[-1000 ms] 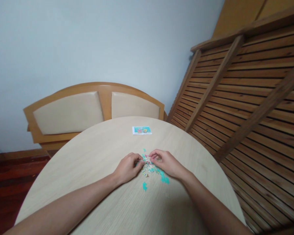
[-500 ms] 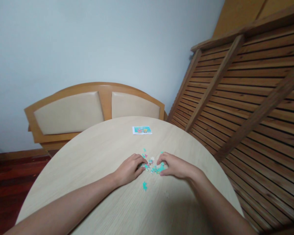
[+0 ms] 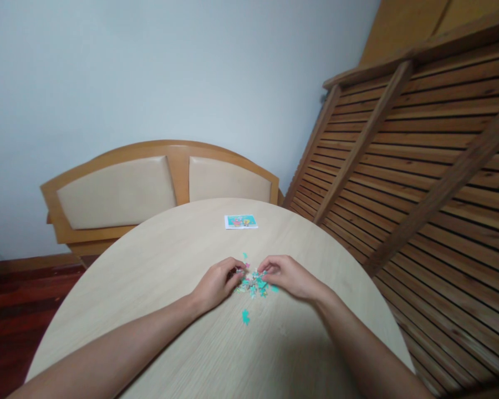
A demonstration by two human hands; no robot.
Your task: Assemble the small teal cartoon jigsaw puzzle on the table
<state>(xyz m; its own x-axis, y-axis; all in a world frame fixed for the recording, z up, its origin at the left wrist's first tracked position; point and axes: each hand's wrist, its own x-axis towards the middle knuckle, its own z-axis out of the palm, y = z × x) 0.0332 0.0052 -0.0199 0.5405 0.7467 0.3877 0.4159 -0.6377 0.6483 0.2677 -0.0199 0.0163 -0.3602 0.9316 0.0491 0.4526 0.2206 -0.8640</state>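
Observation:
A small heap of jigsaw puzzle pieces [image 3: 253,287], teal, white and pink, lies on the round table between my two hands. At its left edge is my left hand [image 3: 224,280], fingers curled and thumb brought close around some pieces. My right hand [image 3: 289,275] has its fingers and thumb closed on teal pieces at the heap's right side. The fingers partly hide what each hand grips. One teal puzzle piece [image 3: 245,317] rests apart on the near side, and another small teal piece [image 3: 245,255] sits beyond the heap.
A picture card [image 3: 241,221] with cartoon figures on teal lies at the far side of the pale wooden table [image 3: 162,260]. Behind stands a bench back [image 3: 120,191] with cream panels against the wall. A slatted wooden frame [image 3: 399,160] leans along the right.
My right hand has moved left and slightly away from me, its fingers closing over pieces. My left fingers have drawn in a little. The heap is tighter and rearranged.

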